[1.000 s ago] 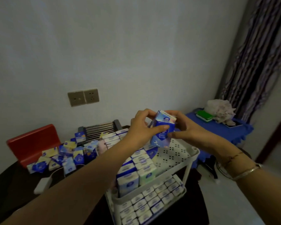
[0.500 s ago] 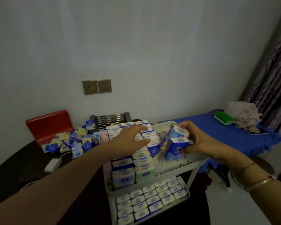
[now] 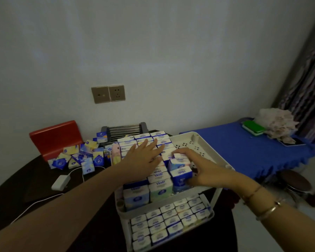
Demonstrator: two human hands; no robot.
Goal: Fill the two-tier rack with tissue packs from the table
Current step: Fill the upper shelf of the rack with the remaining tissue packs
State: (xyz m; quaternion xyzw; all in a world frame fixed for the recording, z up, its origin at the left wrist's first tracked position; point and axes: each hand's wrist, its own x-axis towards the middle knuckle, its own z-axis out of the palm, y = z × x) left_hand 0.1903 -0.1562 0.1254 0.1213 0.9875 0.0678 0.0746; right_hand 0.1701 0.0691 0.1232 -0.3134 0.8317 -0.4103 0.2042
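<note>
Your right hand (image 3: 198, 170) grips two blue-and-white tissue packs (image 3: 180, 170) on the white perforated plastic rack's (image 3: 204, 142) top tier; left hand (image 3: 144, 157) lies open, flat on the stacked rows. Risk: shoving sideways topples neighbouring upright packs; more wait on the dark counter (image 3: 25, 182)

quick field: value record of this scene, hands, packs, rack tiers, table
left hand: flat, fingers straight, resting on the packs in the top tier
right hand: gripping blue tissue packs, setting them in the top tier
top tier: left part filled, right part bare
lower tier: rows of packs
table: loose pile of packs, white adapter
</note>
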